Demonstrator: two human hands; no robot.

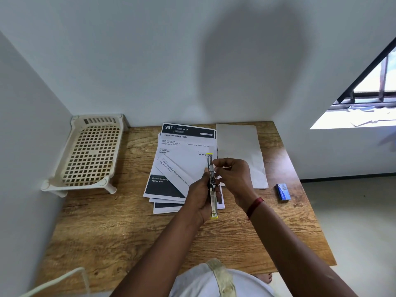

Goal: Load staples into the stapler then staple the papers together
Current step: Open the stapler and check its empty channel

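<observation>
The left hand [198, 196] grips the opened stapler [211, 181] by its body, above the papers [182, 159]. The right hand [232, 179] pinches its middle. It looks stiff and light, probably best held by its sides.

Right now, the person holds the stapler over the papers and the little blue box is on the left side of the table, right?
No. The head view shows the little blue box on the right side of the table, not the left. The rest is right: the left hand grips the stapler over the papers, the right hand pinching it.
</observation>
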